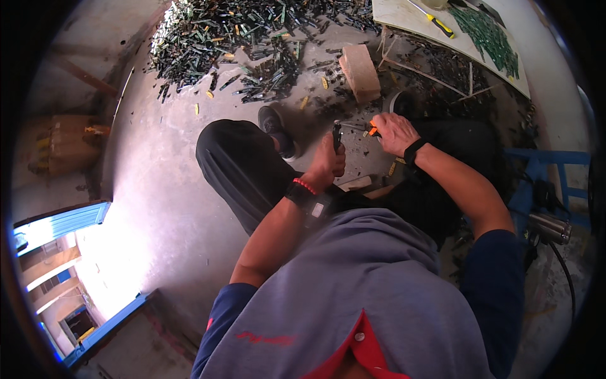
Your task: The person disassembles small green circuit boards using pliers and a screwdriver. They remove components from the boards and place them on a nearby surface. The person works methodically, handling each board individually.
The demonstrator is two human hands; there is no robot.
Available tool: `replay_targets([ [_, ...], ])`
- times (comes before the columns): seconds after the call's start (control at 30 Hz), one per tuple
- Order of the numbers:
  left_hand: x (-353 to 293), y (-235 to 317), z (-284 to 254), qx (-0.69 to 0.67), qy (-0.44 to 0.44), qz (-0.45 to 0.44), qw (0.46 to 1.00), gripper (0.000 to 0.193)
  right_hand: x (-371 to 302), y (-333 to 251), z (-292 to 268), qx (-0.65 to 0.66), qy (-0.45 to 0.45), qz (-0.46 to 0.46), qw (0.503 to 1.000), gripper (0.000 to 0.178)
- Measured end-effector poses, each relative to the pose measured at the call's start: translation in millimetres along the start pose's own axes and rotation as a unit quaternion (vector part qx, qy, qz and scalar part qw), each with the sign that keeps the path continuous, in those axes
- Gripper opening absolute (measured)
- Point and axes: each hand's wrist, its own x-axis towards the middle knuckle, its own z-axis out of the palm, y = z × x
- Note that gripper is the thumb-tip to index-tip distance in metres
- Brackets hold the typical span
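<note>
My left hand (pixel 325 165) is closed around a narrow dark piece (pixel 338 134) that stands up out of the fist; its exact kind is too small to make out. In my right hand (pixel 396 134) is a screwdriver with an orange and black handle (pixel 375 131). Its metal shaft points left, and the tip meets or lies just by the top of the dark piece. Both hands are between my bent knees, above the floor. Small dark crumbs and a few yellow bits (pixel 392 168) lie below them.
A large heap of dark and green strips (pixel 233 38) covers the far floor. A brown block (pixel 361 72) stands ahead. At far right, a table (pixel 404 18) bears green strips (pixel 485 41) and a yellow-black screwdriver (pixel 442 26). A blue metal frame (pixel 562 158) is at right.
</note>
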Motion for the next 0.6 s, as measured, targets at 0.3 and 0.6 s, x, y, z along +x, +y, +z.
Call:
replay_targets([
  [0.3, 8, -5, 2, -0.008, 0.05, 0.051, 0.997, 0.051, -25, -36, 18, 0.162, -0.016, 0.109, 0.981, 0.034],
  [0.6, 12, -5, 8, 0.012, 0.079, 0.062, 0.995, 0.051, -26, -65, 23, 0.167, -0.014, 0.147, 0.975, 0.029],
])
